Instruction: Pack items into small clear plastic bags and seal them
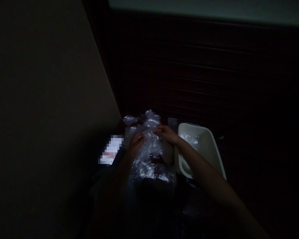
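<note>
In dim light, my left hand (pixel 137 140) and my right hand (pixel 165 132) are close together over a heap of clear plastic bags. Between them a thin clear plastic bag (pixel 149 133) is stretched, pinched by the fingers of each hand. More crumpled clear plastic (pixel 147 169) lies nearer to me, below the hands. Another bunched clear bag (pixel 151 118) sits just beyond my right fingertips. Exact fingertip contact is hard to make out in the dark.
A pale plastic tub (pixel 211 142) stands to the right, with some clear plastic inside; my right forearm crosses over it. A lit phone (pixel 112 149) with a blurred screen is at the left. A plain wall (pixel 52 83) rises on the left, and dark slatted panelling (pixel 189 66) is behind.
</note>
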Available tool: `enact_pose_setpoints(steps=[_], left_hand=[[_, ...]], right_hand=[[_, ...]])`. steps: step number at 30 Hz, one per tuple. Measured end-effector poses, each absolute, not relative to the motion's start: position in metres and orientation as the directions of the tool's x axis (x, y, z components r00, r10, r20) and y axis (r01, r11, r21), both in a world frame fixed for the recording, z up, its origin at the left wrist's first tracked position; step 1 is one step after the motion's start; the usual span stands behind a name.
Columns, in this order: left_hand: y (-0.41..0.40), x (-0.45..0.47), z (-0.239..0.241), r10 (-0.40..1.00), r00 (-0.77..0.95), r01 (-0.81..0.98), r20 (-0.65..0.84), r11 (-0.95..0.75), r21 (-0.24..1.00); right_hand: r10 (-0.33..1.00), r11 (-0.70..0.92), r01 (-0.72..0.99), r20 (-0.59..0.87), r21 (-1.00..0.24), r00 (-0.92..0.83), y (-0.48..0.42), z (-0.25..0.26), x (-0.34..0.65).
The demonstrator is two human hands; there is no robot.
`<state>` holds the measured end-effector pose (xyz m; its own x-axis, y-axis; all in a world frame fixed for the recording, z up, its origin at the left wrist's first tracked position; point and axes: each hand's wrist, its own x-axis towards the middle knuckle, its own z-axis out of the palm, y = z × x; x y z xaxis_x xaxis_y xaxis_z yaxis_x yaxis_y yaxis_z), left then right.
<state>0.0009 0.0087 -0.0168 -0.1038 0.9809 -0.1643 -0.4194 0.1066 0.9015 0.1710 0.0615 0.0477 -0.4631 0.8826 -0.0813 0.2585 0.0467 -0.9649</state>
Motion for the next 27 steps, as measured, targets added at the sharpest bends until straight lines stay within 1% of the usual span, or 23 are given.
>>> enact_pose_setpoints(steps=[4, 7, 9, 10, 12, 15, 21, 27], left_hand=[[0.007, 0.002, -0.014, 0.985, -0.092, -0.415, -0.145, 0.094, 0.905], [0.005, 0.003, -0.009, 0.985, -0.081, -0.438, -0.151, 0.100, 0.893], [0.004, 0.003, -0.006, 0.986, -0.073, -0.439, -0.147, 0.101, 0.893], [0.003, 0.003, -0.005, 0.986, -0.073, -0.435, -0.148, 0.102, 0.895], [0.003, 0.003, -0.003, 0.984, -0.081, -0.431, -0.156, 0.106, 0.896], [0.003, 0.003, -0.005, 0.982, -0.086, -0.443, -0.169, 0.114, 0.889], [0.007, 0.001, -0.013, 0.974, -0.097, -0.516, -0.206, 0.128, 0.847], [0.003, -0.001, -0.008, 0.978, -0.079, -0.584, -0.194, 0.113, 0.804]], right_hand=[[0.867, 0.052, 0.257, -0.084, -0.965, -0.492, 0.062, 0.044, 0.171], [0.896, 0.063, 0.247, -0.055, -0.967, -0.441, 0.064, 0.041, 0.170], [0.910, 0.036, 0.236, -0.066, -0.971, -0.409, 0.063, 0.041, 0.169], [0.902, 0.013, 0.233, -0.089, -0.972, -0.422, 0.063, 0.041, 0.169], [0.850, -0.030, 0.236, -0.150, -0.971, -0.505, 0.062, 0.042, 0.170], [0.779, -0.042, 0.253, -0.190, -0.967, -0.598, 0.062, 0.042, 0.172], [0.846, -0.007, 0.291, -0.161, -0.957, -0.508, 0.067, 0.036, 0.176], [0.802, -0.043, 0.282, -0.202, -0.958, -0.562, 0.066, 0.039, 0.174]])
